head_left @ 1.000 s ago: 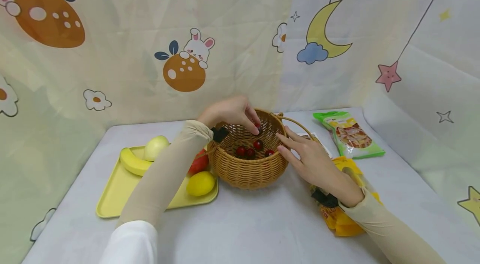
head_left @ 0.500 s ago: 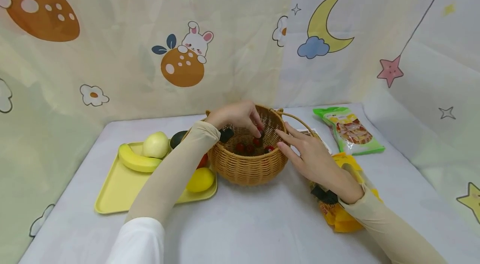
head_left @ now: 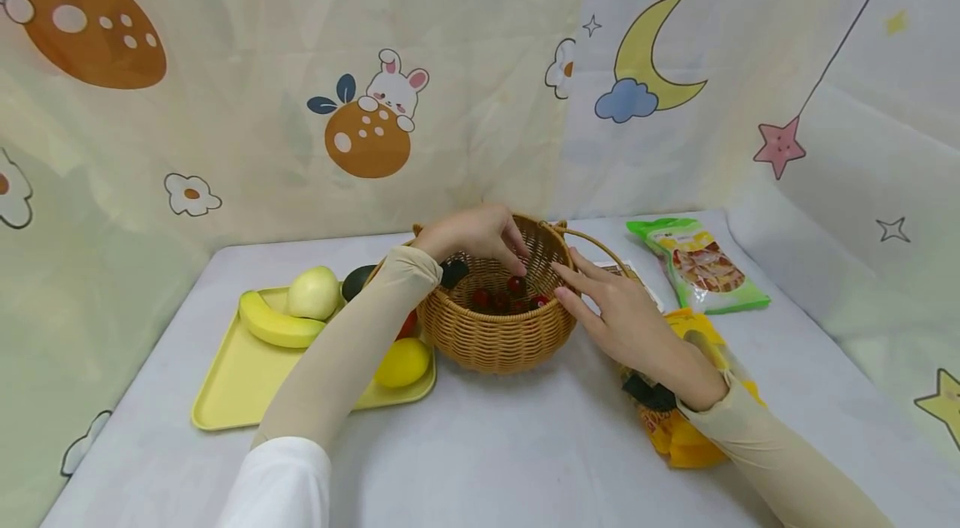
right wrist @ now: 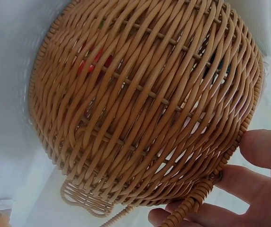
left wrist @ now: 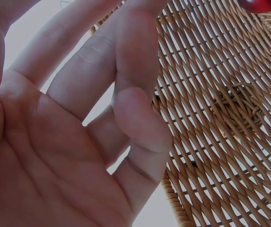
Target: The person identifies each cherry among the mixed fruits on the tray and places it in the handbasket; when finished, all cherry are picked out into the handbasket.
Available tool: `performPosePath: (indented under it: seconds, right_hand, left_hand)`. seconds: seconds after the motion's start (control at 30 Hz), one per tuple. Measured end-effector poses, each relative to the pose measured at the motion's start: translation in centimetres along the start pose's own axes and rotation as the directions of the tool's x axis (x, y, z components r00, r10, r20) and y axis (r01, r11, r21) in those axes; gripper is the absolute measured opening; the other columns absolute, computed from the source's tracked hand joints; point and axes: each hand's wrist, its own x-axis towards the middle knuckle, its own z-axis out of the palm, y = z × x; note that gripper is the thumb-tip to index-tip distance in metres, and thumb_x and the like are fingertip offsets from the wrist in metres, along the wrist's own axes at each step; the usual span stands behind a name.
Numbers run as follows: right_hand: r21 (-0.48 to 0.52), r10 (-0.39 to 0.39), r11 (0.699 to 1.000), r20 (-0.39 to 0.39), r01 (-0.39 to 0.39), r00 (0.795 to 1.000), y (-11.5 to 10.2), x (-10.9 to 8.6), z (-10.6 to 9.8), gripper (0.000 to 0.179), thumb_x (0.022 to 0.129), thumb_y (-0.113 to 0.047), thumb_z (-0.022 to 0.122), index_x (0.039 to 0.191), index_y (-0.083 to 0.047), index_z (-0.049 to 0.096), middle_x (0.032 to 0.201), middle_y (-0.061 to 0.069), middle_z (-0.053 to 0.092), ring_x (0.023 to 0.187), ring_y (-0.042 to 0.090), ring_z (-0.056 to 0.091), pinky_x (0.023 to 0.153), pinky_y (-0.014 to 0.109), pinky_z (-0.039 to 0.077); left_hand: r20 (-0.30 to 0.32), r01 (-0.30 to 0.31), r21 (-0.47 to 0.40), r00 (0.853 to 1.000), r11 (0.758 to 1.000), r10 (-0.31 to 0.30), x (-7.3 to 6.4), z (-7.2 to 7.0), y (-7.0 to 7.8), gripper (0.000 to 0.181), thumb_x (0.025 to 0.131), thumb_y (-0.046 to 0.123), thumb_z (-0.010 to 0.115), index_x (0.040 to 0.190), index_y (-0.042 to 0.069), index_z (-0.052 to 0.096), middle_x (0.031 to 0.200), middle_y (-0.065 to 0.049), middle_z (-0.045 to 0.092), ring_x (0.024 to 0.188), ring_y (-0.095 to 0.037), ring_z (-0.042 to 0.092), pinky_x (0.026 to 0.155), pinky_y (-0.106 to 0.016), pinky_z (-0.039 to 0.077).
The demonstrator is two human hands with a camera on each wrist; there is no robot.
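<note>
My left hand (head_left: 487, 238) hangs over the wicker basket (head_left: 498, 345), with its fingers loosely bent and nothing between them. Several dark red cherries (head_left: 516, 286) lie in the bottom of the basket. In the left wrist view, the fingers (left wrist: 140, 118) are seen beside the woven inner wall, and one cherry (left wrist: 257, 4) shows at the top edge. My right hand (head_left: 618, 316) rests extended fingertips on the basket's right rim. Its thumb (right wrist: 261, 146) touches the rim in the right wrist view, and other fingers pass behind the handle (right wrist: 192, 203).
Left of the basket, a yellow tray (head_left: 236, 386) bears a banana (head_left: 277, 326), a pale round fruit (head_left: 313, 293), a lemon (head_left: 402, 363) and a partly hidden red fruit. At right lie a green snack bag (head_left: 705, 266) and a yellow packet (head_left: 690, 440), partly under my right wrist.
The cherry that my left fingers pinched a second ago has been let go into the basket. The left hand has moved slightly right; the right hand stays at the rim.
</note>
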Motion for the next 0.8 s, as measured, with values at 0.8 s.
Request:
performPosePath:
  seconds: [0.8]
  right_hand:
    - [-0.022, 0.100, 0.995, 0.066, -0.099, 0.993, 0.9, 1.0, -1.4, 0.072, 0.107, -0.050, 0.046, 0.165, -0.014, 0.020, 0.172, 0.016, 0.014, 0.158, 0.047, 0.012, 0.118, 0.075, 0.016]
  left_hand:
    - [-0.622, 0.169, 0.138, 0.781, 0.976, -0.048, -9.1, -4.1, -0.8, 0.069, 0.099, 0.055, 0.059, 0.156, 0.019, 0.045, 0.167, -0.003, 0.037, 0.154, -0.031, 0.034, 0.124, -0.054, 0.027]
